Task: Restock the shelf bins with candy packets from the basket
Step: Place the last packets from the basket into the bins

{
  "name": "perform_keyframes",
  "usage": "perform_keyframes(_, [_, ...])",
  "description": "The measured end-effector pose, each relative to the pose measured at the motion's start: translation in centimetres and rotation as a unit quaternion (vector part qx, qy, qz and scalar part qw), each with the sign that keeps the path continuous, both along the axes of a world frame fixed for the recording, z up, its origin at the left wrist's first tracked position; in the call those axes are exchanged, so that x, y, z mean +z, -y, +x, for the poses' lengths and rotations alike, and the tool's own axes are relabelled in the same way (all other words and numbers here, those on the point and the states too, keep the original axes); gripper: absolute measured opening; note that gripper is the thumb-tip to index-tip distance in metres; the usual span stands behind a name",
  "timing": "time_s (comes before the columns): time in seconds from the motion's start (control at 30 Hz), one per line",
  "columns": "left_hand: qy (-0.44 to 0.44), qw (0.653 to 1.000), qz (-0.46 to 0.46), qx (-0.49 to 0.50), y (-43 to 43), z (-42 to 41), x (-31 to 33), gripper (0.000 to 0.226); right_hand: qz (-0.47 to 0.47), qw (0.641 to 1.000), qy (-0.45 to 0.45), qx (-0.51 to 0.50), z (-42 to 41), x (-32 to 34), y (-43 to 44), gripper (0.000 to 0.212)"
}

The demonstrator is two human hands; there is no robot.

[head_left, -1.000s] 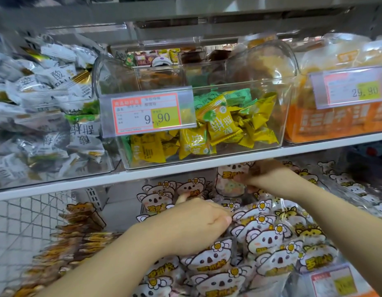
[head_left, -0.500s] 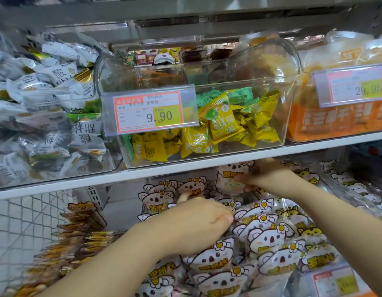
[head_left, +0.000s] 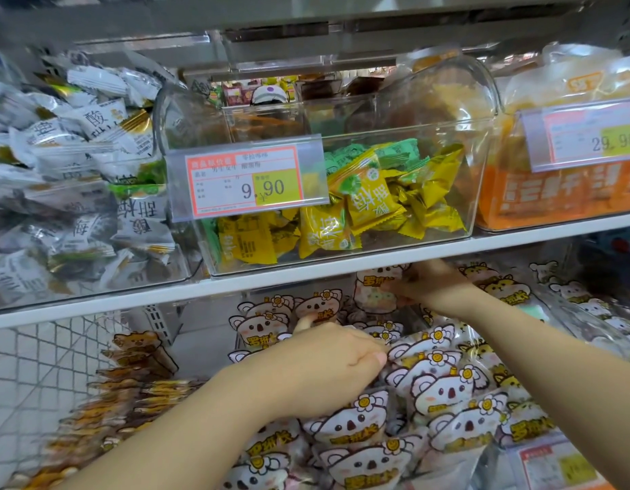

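Barely anything has moved: left hand (head_left: pixel 327 369) stays curled on the koala packets (head_left: pixel 444 390). Right hand (head_left: pixel 433 284), blurred, grip untellable, still reaches under the shelf edge (head_left: pixel 129 295); settling apparently continues.

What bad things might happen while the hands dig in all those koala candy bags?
The koala packets are heaped high, so the left hand pressing into them might make some slide off the pile. The right hand reaches close under the white shelf edge and might bump it. Pressing hard might also squash a packet.
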State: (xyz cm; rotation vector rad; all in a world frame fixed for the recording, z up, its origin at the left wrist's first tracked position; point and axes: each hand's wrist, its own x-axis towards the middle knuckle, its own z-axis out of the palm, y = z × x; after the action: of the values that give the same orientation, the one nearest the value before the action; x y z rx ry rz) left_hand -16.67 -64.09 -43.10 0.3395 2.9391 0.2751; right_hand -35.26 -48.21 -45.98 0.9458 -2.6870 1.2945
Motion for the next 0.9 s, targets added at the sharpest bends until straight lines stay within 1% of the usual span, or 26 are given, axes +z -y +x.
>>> perform_keyframes(0.07, [-0.001,1.000,0.002,-0.005,0.0,0.0,0.0,0.047,-0.031,0.999,0.005,-0.022,-0.2,-0.5,0.0,0.028])
perform_keyframes(0.13, [-0.001,1.000,0.007,-0.009,0.0,0.0,0.1,0.047,-0.041,0.998,0.002,-0.041,-0.2,-0.7,-0.2,0.024])
perform_keyframes(0.17, [-0.001,1.000,0.008,-0.008,0.0,0.0,0.1,0.047,-0.031,0.999,-0.003,-0.034,-0.3,-0.8,-0.2,0.024])
perform_keyframes(0.27, [0.000,1.000,0.009,-0.006,-0.1,0.0,0.1,0.047,0.011,1.000,-0.018,-0.006,-0.1,-0.9,0.1,0.037])
perform_keyframes(0.4, [-0.001,1.000,0.009,-0.004,-0.1,0.0,0.1,0.046,0.083,0.996,-0.004,0.018,-0.5,-0.6,0.5,0.044])
perform_keyframes(0.43, [0.000,1.000,0.010,-0.004,-0.1,0.0,0.1,0.047,0.099,0.995,-0.001,0.024,-0.7,-0.4,0.6,0.039])
perform_keyframes(0.5, [0.002,1.000,0.011,-0.003,-0.1,0.0,0.0,0.048,0.127,0.991,0.002,0.029,-0.4,0.2,0.6,0.021])
perform_keyframes(0.57, [-0.001,1.000,0.014,-0.005,-0.1,0.0,0.0,0.047,0.155,0.988,0.010,0.028,-0.6,0.5,0.8,0.026])
perform_keyframes(0.63, [0.001,1.000,0.017,-0.004,-0.1,0.0,-0.1,0.047,0.186,0.982,0.020,0.026,-0.7,0.3,1.1,0.022])
perform_keyframes(0.73, [0.000,1.000,0.016,0.000,-0.1,0.0,0.0,0.047,0.226,0.973,0.013,0.044,-1.3,-0.1,2.1,0.051])
perform_keyframes(0.83, [0.000,1.000,0.016,-0.001,0.0,0.0,0.0,0.047,0.247,0.968,-0.002,0.051,-2.6,-1.4,2.6,0.063])
perform_keyframes(0.9, [0.001,1.000,0.015,-0.002,-0.1,0.1,0.0,0.047,0.230,0.973,-0.028,0.020,-2.1,-1.8,2.3,0.078])
